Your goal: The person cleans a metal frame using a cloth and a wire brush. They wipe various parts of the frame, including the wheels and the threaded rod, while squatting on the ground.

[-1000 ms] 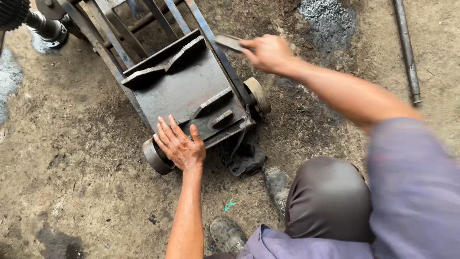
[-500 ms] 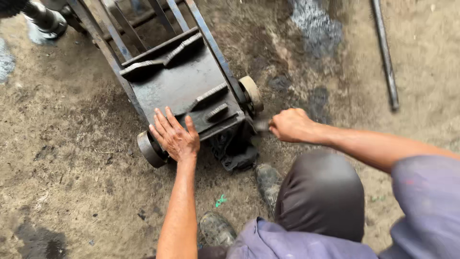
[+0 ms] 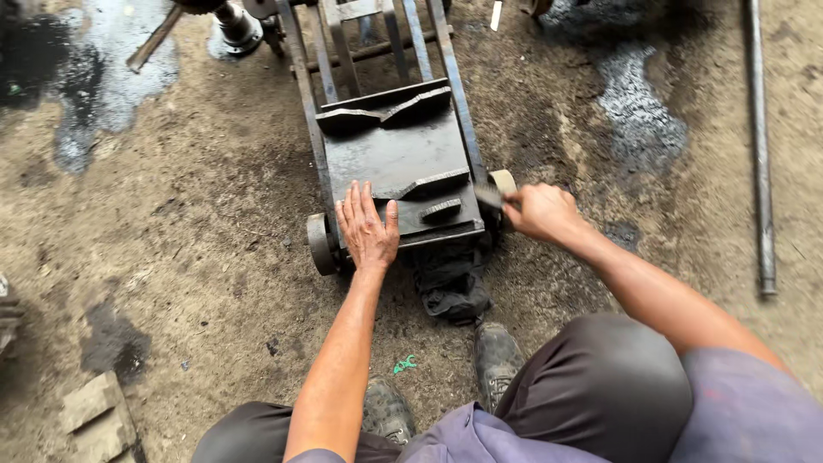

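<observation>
A dark, greasy steel trolley frame [image 3: 390, 154] with small wheels lies on the dirt floor in front of me. My left hand [image 3: 367, 227] rests flat, fingers spread, on the near left corner of its plate, beside the left wheel [image 3: 321, 244]. My right hand [image 3: 540, 212] is closed around a small dark tool [image 3: 489, 196], blurred, held against the frame's right side next to the right wheel [image 3: 504, 182]. I crouch with my shoes [image 3: 497, 356] just behind the frame.
A black rag [image 3: 450, 287] lies under the frame's near edge. A long metal rod [image 3: 758, 146] lies at the right. Oily wet patches [image 3: 639, 111] stain the ground at the back. A broken block [image 3: 99, 416] sits at lower left.
My right hand came down from the frame's far right rail to its near right side by the wheel, still holding the tool. My left hand stayed flat on the plate.
</observation>
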Demonstrator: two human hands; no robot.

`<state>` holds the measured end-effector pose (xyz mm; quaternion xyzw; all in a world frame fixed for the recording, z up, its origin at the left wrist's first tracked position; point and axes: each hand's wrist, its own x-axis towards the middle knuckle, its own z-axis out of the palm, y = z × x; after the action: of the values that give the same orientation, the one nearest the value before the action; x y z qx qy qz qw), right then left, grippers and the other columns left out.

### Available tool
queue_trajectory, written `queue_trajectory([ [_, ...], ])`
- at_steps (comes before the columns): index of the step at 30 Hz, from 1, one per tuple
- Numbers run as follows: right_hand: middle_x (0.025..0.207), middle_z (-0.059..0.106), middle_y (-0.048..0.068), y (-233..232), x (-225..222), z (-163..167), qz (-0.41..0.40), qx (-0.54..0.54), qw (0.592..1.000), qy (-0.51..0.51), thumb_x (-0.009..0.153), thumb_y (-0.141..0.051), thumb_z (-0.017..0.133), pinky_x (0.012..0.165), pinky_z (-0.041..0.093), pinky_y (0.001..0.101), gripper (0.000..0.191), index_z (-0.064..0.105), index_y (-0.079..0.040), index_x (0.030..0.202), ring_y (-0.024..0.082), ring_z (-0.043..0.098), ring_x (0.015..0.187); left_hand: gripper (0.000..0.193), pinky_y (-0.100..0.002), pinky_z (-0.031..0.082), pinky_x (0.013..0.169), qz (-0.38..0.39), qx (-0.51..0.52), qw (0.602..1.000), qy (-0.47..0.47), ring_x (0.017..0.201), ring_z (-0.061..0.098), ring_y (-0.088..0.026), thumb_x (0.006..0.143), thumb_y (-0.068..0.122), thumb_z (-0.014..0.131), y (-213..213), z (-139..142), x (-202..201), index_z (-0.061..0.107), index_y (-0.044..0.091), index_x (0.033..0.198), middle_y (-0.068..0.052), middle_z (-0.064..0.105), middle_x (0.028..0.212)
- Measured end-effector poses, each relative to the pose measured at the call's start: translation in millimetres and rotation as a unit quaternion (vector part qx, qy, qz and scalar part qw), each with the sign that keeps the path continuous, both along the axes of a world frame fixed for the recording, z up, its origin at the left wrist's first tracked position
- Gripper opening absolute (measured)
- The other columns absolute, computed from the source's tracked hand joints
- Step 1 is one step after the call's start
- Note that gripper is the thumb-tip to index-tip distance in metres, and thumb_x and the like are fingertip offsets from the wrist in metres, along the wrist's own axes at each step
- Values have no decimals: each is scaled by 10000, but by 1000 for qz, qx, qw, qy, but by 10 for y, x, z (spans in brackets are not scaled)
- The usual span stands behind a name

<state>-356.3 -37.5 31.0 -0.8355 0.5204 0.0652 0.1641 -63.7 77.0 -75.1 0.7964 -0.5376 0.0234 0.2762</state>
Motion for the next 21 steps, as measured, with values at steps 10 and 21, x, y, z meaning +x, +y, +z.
queue_trajectory([
  [10,1006,743,253,82,-299,469,-125,-64,970,-197,951,-393,641,706,597,508,777,329,-129,1612,385,729,797,459,-506,497,859,-69,15,951,301,924,667,-339,1007,404,504,-413,675,-1543,724,2,992,-202,688,955],
  [21,934,703,258,-35,432,130,51,-56,917,-391,965,-247,625,654,555,525,965,-3,33,1641,413,688,713,296,-344,488,539,1,67,835,547,659,628,-177,959,260,662,-1231,912,-931,726,-29,952,-103,703,793],
])
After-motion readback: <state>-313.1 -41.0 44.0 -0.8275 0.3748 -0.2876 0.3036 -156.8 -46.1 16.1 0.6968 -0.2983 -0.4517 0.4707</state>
